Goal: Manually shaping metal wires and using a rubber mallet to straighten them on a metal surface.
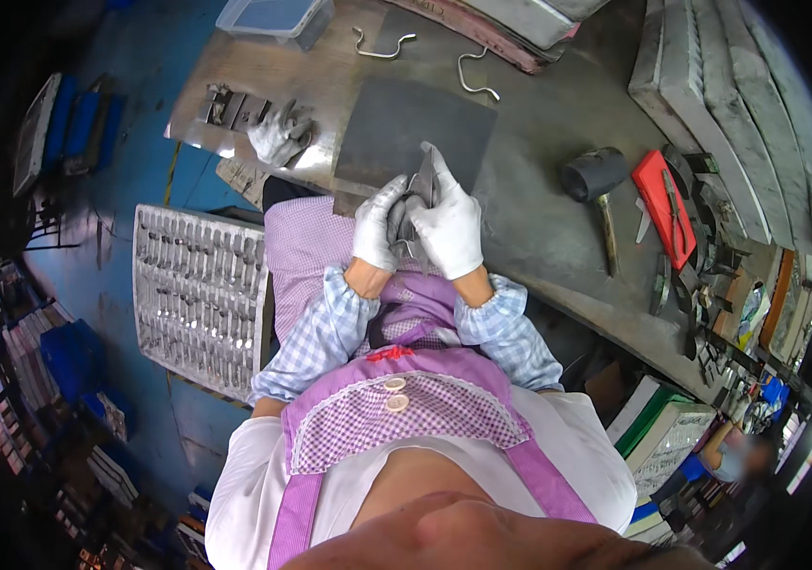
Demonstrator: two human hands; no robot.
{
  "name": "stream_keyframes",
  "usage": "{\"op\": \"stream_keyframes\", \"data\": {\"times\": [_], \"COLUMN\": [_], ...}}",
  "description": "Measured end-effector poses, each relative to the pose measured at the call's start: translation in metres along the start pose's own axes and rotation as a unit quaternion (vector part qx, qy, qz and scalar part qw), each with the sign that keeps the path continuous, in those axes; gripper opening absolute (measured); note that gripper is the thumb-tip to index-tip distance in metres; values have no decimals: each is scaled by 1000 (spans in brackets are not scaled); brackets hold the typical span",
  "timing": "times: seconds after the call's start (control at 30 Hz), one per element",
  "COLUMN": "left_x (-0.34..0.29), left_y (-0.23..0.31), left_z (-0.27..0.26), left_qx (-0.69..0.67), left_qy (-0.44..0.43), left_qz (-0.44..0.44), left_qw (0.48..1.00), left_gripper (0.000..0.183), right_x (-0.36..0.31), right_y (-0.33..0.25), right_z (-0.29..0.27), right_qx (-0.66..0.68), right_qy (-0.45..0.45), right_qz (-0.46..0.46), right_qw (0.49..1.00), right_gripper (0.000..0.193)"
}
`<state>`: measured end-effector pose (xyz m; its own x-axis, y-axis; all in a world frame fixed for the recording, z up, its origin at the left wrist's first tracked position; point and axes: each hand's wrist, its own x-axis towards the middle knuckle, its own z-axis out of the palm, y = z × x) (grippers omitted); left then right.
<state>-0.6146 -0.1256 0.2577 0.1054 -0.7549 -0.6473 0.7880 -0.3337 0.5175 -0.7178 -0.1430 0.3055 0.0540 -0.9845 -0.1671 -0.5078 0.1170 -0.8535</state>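
White gloves cover both my hands, which meet over the near edge of a dark square mat [415, 123]. My left hand [376, 226] is closed round the lower left side of a grey metal piece [422, 179]. On its right side, my right hand [448, 231] grips the same piece, with the index finger stretched up along it. The piece looks flat and narrow at the top and curved lower down; my fingers hide much of it. Beyond the mat lie two bent metal rods [384, 49] [463, 71].
Crumpled white gloves [279, 135] lie beside small metal blocks [235, 109] at left. A black-headed mallet [596, 175] and a red tray [662, 204] with a tool are right. Grey slabs [710, 114] stand far right. A tray [154, 332] of metal parts stands left of my lap.
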Motion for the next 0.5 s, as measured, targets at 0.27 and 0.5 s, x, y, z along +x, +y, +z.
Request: {"op": "stream_keyframes", "data": {"times": [0.27,0.5], "left_x": [20,78], "left_y": [13,70], "left_z": [3,29], "left_qx": [208,727], "left_qy": [-60,11], "left_qz": [112,226], "left_qw": [970,648], "left_gripper": [30,53], "right_x": [9,20], "right_y": [25,89], "right_z": [9,-122], "right_qx": [230,-210], "right_qy": [59,247], "right_qz": [-19,-150], "right_qw": [971,934], "right_gripper": [65,39]}}
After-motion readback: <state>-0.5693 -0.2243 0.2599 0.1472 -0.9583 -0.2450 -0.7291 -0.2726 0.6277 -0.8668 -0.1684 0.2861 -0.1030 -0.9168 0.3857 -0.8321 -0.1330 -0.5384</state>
